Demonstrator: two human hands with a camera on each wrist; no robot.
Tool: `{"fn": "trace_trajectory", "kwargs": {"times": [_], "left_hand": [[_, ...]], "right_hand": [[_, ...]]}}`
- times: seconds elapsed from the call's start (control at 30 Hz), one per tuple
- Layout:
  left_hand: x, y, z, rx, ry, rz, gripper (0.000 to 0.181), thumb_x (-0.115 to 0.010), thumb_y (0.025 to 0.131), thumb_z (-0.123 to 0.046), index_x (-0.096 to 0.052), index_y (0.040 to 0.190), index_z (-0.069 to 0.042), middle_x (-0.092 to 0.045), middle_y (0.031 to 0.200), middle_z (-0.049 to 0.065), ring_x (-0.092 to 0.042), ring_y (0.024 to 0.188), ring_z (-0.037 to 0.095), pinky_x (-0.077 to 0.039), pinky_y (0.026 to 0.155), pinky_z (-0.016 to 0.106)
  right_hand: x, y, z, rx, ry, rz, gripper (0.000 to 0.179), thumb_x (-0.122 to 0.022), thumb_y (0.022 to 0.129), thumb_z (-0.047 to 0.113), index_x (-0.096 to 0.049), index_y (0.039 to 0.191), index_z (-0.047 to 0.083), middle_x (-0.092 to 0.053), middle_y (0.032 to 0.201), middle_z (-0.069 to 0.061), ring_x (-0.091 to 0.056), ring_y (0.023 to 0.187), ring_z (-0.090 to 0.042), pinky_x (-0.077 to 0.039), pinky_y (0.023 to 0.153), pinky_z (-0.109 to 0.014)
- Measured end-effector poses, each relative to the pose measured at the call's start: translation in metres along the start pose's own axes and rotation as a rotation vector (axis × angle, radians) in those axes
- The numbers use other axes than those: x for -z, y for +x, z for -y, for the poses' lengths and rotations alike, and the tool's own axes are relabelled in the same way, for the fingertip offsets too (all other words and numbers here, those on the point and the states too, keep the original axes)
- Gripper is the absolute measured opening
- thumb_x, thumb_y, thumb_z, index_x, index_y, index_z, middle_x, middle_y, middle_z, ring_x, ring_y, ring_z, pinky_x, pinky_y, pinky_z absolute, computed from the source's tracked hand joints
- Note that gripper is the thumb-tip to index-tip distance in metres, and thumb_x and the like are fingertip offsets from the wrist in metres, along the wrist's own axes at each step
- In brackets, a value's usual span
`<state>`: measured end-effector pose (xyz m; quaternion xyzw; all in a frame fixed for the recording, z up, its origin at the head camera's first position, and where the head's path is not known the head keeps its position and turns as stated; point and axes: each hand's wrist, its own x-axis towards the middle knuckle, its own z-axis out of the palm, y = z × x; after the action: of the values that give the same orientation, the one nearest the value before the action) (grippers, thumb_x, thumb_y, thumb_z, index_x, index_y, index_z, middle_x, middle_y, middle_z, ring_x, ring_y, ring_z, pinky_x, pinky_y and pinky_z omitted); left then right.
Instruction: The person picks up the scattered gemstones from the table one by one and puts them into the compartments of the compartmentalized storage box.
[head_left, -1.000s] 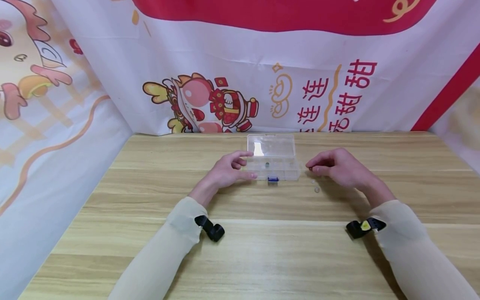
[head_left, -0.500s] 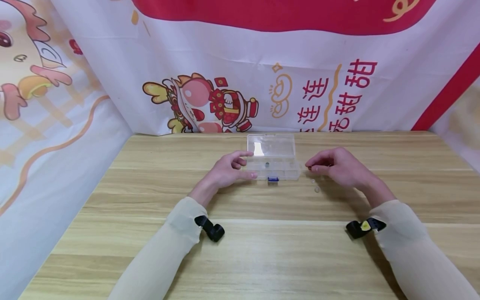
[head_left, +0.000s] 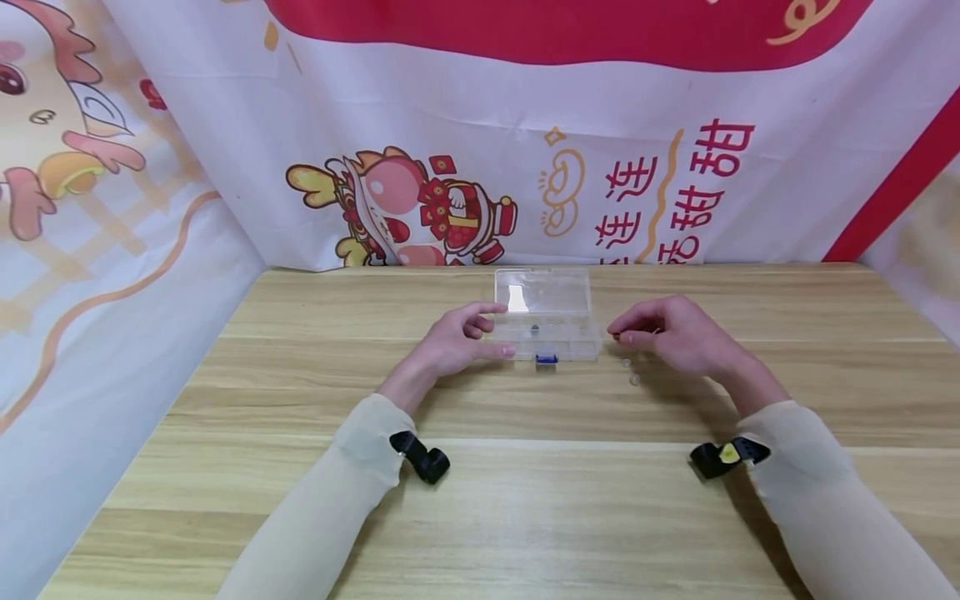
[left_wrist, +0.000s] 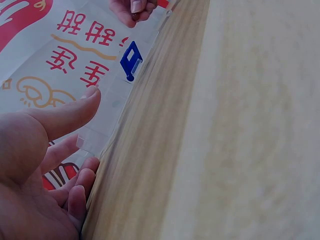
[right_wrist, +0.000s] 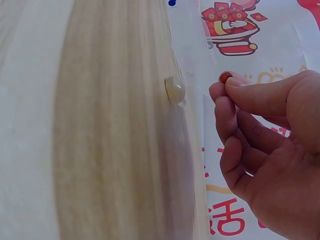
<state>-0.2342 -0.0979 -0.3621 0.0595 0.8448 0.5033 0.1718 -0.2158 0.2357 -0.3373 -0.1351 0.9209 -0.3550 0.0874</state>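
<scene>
A clear plastic compartment box (head_left: 577,348) stands with its lid (head_left: 555,290) raised at the back and a blue latch (head_left: 547,359) at the front. My left hand (head_left: 457,337) holds its left end, thumb along the front wall and index finger by the lid's hinge side. One small dark green bead (head_left: 535,329) lies in a compartment. Just right of the box, my right hand (head_left: 678,335) pinches a small reddish-brown bead (right_wrist: 225,77) between thumb and index finger, above the table. On the table below lies a pale translucent bead (right_wrist: 175,90).
Two small pale pieces, one a clear bead (head_left: 634,379), lie on the wooden table (head_left: 555,517) near the right hand. A printed cloth (head_left: 465,100) hangs behind the table. Each wrist bears a black camera, such as the left wrist camera (head_left: 429,463).
My right hand has shifted very slightly left toward the box with the reddish-brown bead still pinched. The left hand and the box have stayed put.
</scene>
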Motion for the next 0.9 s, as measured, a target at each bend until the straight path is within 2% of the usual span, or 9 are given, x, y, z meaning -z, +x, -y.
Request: {"fn": "trace_trajectory", "kwargs": {"times": [0.9], "left_hand": [[0.0001,0.0021,0.0028,-0.007,0.003,-0.006,0.069,-0.089,0.088,-0.029,-0.059,0.15,-0.032,-0.058,0.139,0.004,-0.049,0.124,0.025,-0.042,0.112,0.045]], "right_hand": [[-0.0088,0.0022,0.0054,0.027,0.008,-0.011,0.016,-0.069,0.103,0.013,-0.08,0.115,0.012,-0.078,0.111,-0.007,-0.064,0.096,-0.023,-0.052,0.08,-0.026]]}}
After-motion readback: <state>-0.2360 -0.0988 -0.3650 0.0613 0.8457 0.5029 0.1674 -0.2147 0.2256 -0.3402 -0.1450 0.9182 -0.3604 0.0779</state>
